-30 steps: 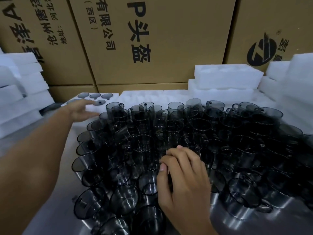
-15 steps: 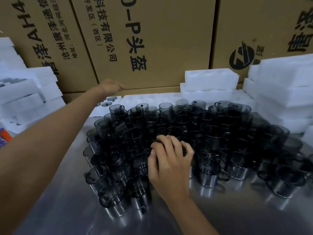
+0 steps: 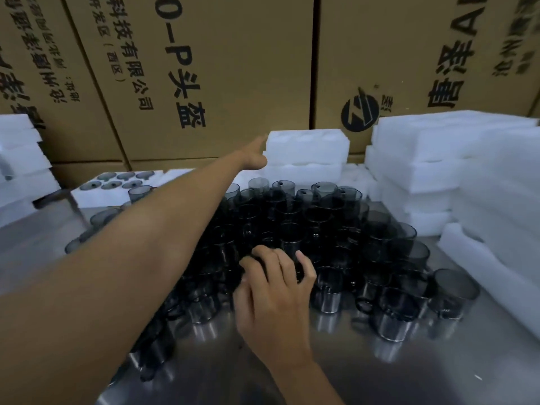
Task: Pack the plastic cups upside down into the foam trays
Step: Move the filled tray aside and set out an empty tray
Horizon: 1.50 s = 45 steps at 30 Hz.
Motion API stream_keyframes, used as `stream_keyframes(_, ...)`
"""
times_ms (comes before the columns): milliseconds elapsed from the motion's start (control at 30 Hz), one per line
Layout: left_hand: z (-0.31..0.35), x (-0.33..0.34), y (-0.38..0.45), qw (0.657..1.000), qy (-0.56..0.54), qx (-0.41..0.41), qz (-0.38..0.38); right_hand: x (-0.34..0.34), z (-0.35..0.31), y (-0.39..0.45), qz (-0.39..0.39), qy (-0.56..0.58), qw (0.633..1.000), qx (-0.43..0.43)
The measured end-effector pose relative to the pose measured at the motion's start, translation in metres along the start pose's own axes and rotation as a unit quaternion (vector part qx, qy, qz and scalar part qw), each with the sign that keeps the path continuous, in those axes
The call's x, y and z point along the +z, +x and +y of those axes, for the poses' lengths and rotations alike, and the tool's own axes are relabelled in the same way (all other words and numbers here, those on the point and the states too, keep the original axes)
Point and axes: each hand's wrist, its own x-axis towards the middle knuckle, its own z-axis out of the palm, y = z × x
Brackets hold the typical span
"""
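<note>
Your right hand [image 3: 273,290] rests with fingers curled over smoky cups [image 3: 327,247] massed on the steel surface [image 3: 380,375]; settle on one cup. Your left hand [image 3: 253,154], fingers extended and holding nothing, reaches the stacked foam trays [image 3: 306,146]; lift only the top one.

The left forearm [image 3: 140,258] hides the cups [image 3: 292,229] on the pile's left side. Past the pile, the left hand [image 3: 254,154] is motion-blurred, its fingers unreadable. The right hand [image 3: 274,290] covers the cup beneath it. Foam trays [image 3: 496,176] right of the pile run off frame.
</note>
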Motion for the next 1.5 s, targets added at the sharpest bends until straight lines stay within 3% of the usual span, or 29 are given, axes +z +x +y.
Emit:
stream_keyframes(267,-0.018,0.028,0.054,0.999,-0.015,-0.014,0.032,0.015,0.008,0.003,-0.019,-0.012,0.999,0.044)
stream_keyframes(467,-0.001,0.031,0.051,0.990,0.042,0.005,0.132,0.016,0.011,0.005,-0.009,-0.016,0.999,0.043)
stream_keyframes(900,0.004,-0.029,-0.115,0.968,-0.038,0.104,0.224,-0.019,0.010,0.002,0.003,0.027,0.998,0.065)
stream_keyframes(1000,0.001,-0.035,-0.168,0.968,-0.044,0.135,0.207,-0.055,0.020,0.013,0.065,0.161,0.974,0.147)
stream_keyframes(1133,-0.005,-0.025,-0.240,0.977,-0.022,0.149,0.153,-0.117,0.037,0.044,0.186,0.302,0.869,0.344)
stream_keyframes(1267,-0.004,-0.013,-0.303,0.981,0.008,0.163,0.107,-0.152,0.048,0.060,0.079,0.400,0.795,0.450)
stream_keyframes(1400,-0.010,-0.013,-0.355,0.988,-0.010,0.152,0.029,-0.167,0.041,0.039,-0.058,0.349,0.794,0.495)
stream_keyframes(1500,-0.020,-0.016,-0.386,0.985,-0.121,0.102,-0.069,-0.177,0.030,0.015,-0.068,0.330,0.801,0.495)
